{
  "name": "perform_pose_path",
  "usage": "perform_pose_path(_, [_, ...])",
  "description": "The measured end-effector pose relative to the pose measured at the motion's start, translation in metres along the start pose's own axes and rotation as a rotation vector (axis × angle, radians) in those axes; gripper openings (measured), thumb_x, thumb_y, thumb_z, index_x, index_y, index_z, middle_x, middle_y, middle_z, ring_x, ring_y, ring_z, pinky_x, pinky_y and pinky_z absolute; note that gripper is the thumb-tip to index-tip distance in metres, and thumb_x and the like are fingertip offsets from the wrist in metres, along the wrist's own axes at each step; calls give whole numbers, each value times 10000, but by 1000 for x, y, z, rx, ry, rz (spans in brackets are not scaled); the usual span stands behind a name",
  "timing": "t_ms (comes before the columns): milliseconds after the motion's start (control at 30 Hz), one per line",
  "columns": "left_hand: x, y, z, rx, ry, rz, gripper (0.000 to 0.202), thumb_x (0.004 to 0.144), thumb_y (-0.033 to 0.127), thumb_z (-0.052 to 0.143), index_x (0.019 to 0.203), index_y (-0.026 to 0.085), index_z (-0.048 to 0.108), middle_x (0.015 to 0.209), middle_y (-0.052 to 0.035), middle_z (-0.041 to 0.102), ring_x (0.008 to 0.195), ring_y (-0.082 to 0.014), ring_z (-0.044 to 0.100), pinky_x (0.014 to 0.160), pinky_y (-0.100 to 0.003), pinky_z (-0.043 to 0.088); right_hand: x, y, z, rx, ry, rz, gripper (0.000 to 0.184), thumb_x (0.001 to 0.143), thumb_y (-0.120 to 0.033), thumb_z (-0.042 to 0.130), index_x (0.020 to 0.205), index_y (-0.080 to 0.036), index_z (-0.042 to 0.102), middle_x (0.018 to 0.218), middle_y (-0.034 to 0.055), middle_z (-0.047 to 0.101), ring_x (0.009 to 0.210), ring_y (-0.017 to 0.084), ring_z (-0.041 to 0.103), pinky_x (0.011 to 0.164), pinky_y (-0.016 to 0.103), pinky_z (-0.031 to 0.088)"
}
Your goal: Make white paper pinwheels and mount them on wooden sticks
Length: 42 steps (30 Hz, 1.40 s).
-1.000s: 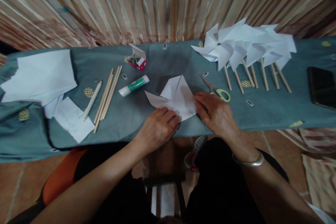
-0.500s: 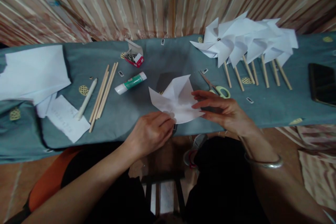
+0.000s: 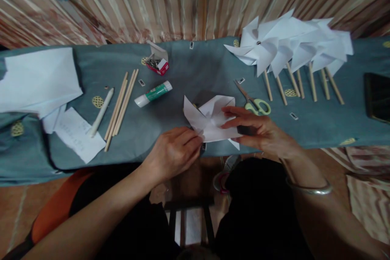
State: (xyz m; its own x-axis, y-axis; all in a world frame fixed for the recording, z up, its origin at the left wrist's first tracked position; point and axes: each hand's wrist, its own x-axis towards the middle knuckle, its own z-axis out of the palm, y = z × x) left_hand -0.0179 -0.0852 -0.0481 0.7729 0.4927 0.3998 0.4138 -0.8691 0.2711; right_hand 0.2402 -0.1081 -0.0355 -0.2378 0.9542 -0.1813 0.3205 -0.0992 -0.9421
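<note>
A white paper pinwheel (image 3: 213, 124) with folded blades is held over the table's near edge, between my two hands. My left hand (image 3: 176, 150) pinches its lower left edge, fingers closed. On the right side, the fingers of my right hand (image 3: 257, 130) grip the paper, with the thumb below and fingertips over a blade. No stick shows on this pinwheel. Just beyond my right hand lie scissors (image 3: 257, 106) with light green handles. A green and white glue stick (image 3: 154, 94) rests to the upper left of my left hand.
Finished pinwheels (image 3: 283, 48) on wooden sticks overlap at the back right. Loose sticks (image 3: 122, 105), a white pen-like stick (image 3: 102, 111) and paper sheets (image 3: 39, 79) lie left. A red box of small metal pieces (image 3: 158, 64) stands open behind. A dark phone (image 3: 377, 96) lies far right.
The pinwheel has turned and tilted flatter, and one blade tip now points down near my right thumb. My right fingers reach further over the paper. My left hand keeps its pinch.
</note>
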Motion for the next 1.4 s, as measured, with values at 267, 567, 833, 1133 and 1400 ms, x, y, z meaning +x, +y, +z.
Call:
perform_pose_path(267, [-2, 4, 2, -9, -69, 24, 136, 884, 149, 531, 880, 123, 664, 847, -72, 686, 768, -187, 648, 684, -316, 560, 6, 3, 13, 90, 60, -50, 116, 731, -398, 781, 785, -296, 775, 1245, 25, 659, 1216, 244, 569, 1085, 446, 397])
perform_pose_path(567, [-2, 10, 4, -61, -85, 15, 220, 895, 162, 515, 1082, 117, 623, 958, -96, 685, 873, -204, 638, 757, -348, 574, 10, 15, 25, -210, 178, -112, 82, 759, -309, 714, 701, -251, 716, 1272, 47, 627, 1199, 269, 579, 1054, 481, 426])
perform_pose_path(833, [-1, 11, 8, -92, -107, 38, 291, 920, 166, 479, 1191, 111, 570, 994, -103, 680, 904, -210, 634, 756, -361, 589, 11, 13, 37, -457, 287, -199, 80, 749, -205, 669, 671, -222, 669, 1226, 74, 632, 1158, 275, 594, 996, 471, 479])
perform_pose_path(1133, [0, 11, 11, -125, -99, 36, 291, 913, 152, 493, 1183, 96, 588, 1024, -117, 683, 925, -215, 626, 790, -378, 586, 10, 12, 41, -512, 323, -202, 83, 748, -181, 633, 678, -222, 648, 1226, 82, 630, 1159, 282, 585, 994, 488, 479])
perform_pose_path(1400, [-2, 10, 12, -129, -113, 37, 303, 907, 161, 515, 1197, 127, 594, 1137, -114, 685, 1046, -227, 615, 878, -399, 572, 9, 12, 42, -502, 354, -184, 69, 737, -181, 631, 757, -236, 667, 1227, 84, 627, 1181, 294, 569, 1023, 518, 455])
